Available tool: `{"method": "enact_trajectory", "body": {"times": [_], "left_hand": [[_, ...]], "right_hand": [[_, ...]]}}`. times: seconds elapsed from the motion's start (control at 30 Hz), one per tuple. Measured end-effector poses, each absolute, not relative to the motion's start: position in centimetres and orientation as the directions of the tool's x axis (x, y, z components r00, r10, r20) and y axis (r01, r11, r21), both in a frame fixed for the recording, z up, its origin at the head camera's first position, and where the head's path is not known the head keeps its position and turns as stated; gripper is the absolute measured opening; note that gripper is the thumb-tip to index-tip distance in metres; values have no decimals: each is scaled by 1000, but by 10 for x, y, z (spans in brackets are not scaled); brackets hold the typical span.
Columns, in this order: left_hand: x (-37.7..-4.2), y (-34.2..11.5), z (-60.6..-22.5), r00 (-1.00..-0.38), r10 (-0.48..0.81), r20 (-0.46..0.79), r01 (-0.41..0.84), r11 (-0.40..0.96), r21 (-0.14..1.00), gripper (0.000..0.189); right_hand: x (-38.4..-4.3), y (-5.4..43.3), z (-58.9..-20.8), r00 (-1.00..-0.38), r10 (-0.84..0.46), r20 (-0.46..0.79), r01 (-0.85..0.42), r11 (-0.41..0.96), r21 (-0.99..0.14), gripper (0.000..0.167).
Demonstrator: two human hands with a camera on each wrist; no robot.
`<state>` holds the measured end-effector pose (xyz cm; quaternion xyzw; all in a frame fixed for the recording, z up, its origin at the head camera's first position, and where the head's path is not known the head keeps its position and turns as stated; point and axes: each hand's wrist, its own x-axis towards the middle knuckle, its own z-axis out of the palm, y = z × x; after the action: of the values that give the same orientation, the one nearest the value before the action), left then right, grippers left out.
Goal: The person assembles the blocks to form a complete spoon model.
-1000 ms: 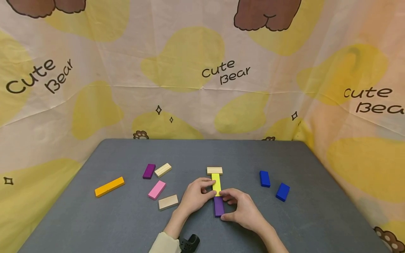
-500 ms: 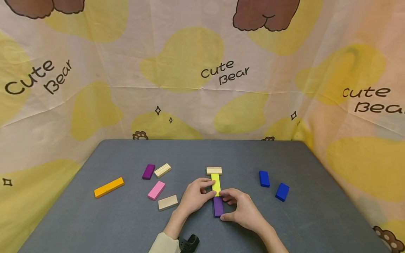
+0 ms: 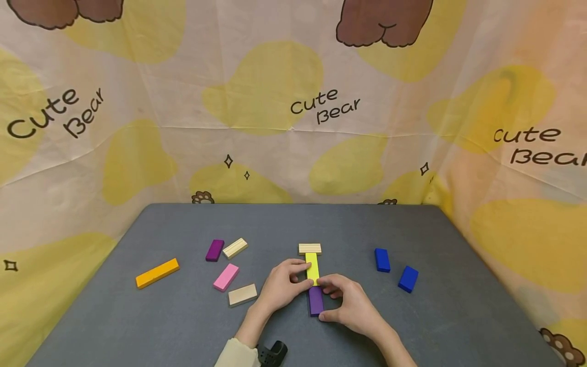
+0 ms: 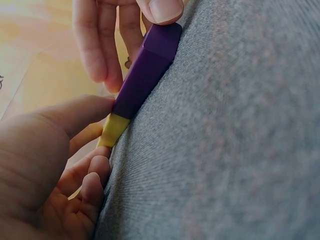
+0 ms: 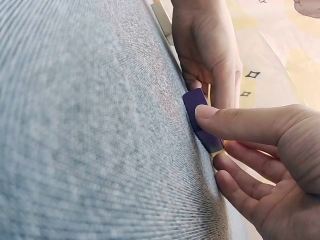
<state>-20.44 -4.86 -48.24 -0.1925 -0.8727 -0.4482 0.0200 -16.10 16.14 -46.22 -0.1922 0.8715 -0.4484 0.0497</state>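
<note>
In the head view, a yellow block [image 3: 312,266] and a purple block [image 3: 316,302] lie end to end in a line on the table. A pale wooden block [image 3: 310,249] lies crosswise at the yellow block's far end. My left hand [image 3: 282,284] holds the yellow block from the left, its thumb by the joint with the purple one. My right hand [image 3: 352,307] grips the purple block [image 4: 150,70], thumb at its near end and index finger near the joint. The right wrist view shows the right thumb against the purple block [image 5: 192,102]; the yellow one is mostly hidden there.
Left on the grey table [image 3: 183,331] lie an orange block [image 3: 157,273], a magenta-purple block [image 3: 214,251], a pink block [image 3: 226,278] and two pale wooden blocks [image 3: 235,248]. Two blue blocks [image 3: 382,260] lie to the right. A printed cloth [image 3: 257,102] hangs behind.
</note>
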Motion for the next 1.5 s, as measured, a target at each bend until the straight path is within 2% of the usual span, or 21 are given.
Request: {"method": "enact_trajectory", "body": {"times": [1.07, 1.17, 1.3, 1.5], "left_hand": [[-206, -50, -483, -925, 321, 202, 353, 531, 770, 45], [-206, -50, -483, -928, 316, 197, 346, 536, 770, 44], [-206, -50, -483, -931, 313, 191, 339, 541, 770, 44], [-206, -49, -484, -928, 318, 193, 342, 527, 778, 44]], "right_hand": [[-163, 167, -463, -924, -377, 69, -277, 533, -799, 62], [-162, 174, -460, -942, -324, 84, -258, 544, -799, 62], [-161, 194, -453, -975, -188, 123, -207, 545, -813, 62], [-157, 253, -445, -984, -22, 178, -160, 563, -811, 62]]}}
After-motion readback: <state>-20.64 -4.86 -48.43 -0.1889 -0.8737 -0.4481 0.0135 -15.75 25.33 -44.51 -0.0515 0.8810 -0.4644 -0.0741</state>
